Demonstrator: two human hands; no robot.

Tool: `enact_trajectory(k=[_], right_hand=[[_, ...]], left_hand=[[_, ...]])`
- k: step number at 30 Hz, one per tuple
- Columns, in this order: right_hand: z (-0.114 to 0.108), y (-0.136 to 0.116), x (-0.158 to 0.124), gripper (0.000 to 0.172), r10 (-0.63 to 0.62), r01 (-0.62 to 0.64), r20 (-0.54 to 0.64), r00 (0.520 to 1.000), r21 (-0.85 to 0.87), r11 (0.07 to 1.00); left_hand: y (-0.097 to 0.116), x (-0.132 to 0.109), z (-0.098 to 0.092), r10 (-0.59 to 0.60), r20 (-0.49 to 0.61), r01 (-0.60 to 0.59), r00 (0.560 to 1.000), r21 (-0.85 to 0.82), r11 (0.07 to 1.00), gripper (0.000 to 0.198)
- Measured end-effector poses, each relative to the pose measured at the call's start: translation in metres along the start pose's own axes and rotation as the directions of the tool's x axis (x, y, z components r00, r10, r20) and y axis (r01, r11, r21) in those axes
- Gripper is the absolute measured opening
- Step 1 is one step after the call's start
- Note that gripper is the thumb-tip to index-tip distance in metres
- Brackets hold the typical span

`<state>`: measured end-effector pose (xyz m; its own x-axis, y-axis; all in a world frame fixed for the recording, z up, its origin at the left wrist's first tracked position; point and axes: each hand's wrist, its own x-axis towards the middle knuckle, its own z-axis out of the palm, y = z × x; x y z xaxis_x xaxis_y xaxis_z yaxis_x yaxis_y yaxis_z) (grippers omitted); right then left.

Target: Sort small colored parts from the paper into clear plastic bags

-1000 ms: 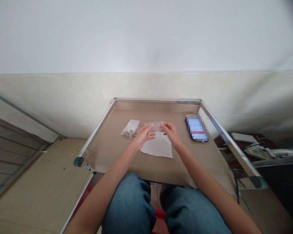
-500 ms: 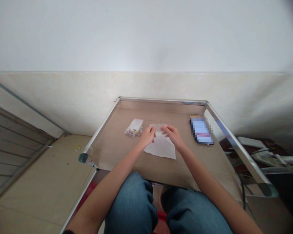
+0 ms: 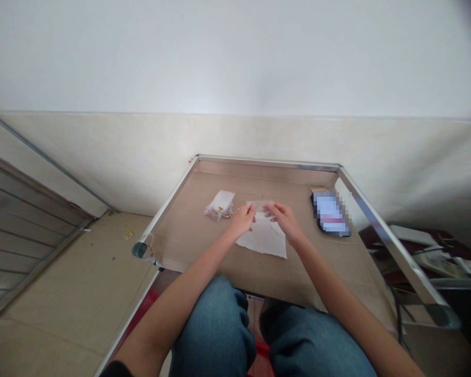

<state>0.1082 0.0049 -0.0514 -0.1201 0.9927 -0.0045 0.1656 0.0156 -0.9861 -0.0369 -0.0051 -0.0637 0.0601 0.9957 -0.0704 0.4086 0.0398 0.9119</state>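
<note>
Pinching is seen at the top edge of a clear plastic bag (image 3: 259,203), held between the left hand (image 3: 242,220) and right hand (image 3: 284,219) above a white paper sheet (image 3: 264,238), near the middle of the table (image 3: 267,164); the fingertips of both hands appear closed on the film, though its edge shows faintly; a small bag of coloured parts (image 3: 220,205) lies just left of the hands; a phone (image 3: 330,213) lies near the far right corner; the slippery film could slip from the pinch, and any loose contents could scatter across the cardboard lining (image 3: 188,246).
</note>
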Motion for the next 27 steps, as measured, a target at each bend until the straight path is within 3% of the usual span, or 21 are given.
enact_trajectory(k=[3,6,8,11,13,16,19,23,25,27], right_hand=[[-0.001,0.001,0.001,0.034,-0.015,0.016,-0.051,0.999,0.018,1.0],[-0.005,0.005,0.004,0.035,-0.068,0.069,-0.111,0.992,0.011,0.998],[-0.008,0.007,0.006,0.036,-0.124,0.119,-0.106,0.987,-0.051,0.992],[-0.012,0.008,0.005,0.036,-0.183,0.181,0.007,0.983,-0.184,0.966],[-0.012,0.005,0.003,0.036,-0.202,0.226,0.118,0.972,-0.248,0.942],[-0.009,-0.002,-0.001,0.036,-0.217,0.301,0.296,0.93,-0.278,0.912],[-0.007,-0.007,-0.004,0.035,-0.213,0.319,0.376,0.902,-0.244,0.916],[-0.007,-0.006,-0.004,0.026,-0.205,0.238,0.29,0.935,-0.085,0.967],[-0.009,-0.004,-0.003,0.029,-0.173,0.187,0.244,0.954,-0.036,0.982],[-0.011,-0.002,-0.002,0.031,-0.134,0.152,0.266,0.955,-0.049,0.987]], left_hand=[[0.001,-0.002,0.002,-0.05,0.102,0.056,0.993,-0.056,0.997,0.031],[0.0,-0.002,0.006,-0.005,0.24,0.032,0.971,-0.108,0.994,0.022],[-0.001,-0.001,0.007,0.056,0.181,-0.033,0.982,-0.13,0.991,0.026],[0.003,0.001,0.004,0.093,-0.098,-0.109,0.991,-0.162,0.981,0.044],[0.007,0.001,0.001,0.122,-0.207,-0.155,0.971,-0.152,0.976,0.042],[0.011,0.001,-0.003,0.219,-0.143,-0.228,0.965,-0.044,0.973,0.034],[0.011,0.0,-0.004,0.28,-0.057,-0.276,0.958,0.065,0.959,0.037],[0.012,-0.002,-0.005,0.294,-0.154,-0.283,0.943,0.085,0.955,0.034],[0.014,-0.003,-0.006,0.293,-0.207,-0.282,0.933,0.084,0.956,0.033],[0.016,-0.004,-0.007,0.299,-0.217,-0.287,0.929,0.085,0.954,0.033]])
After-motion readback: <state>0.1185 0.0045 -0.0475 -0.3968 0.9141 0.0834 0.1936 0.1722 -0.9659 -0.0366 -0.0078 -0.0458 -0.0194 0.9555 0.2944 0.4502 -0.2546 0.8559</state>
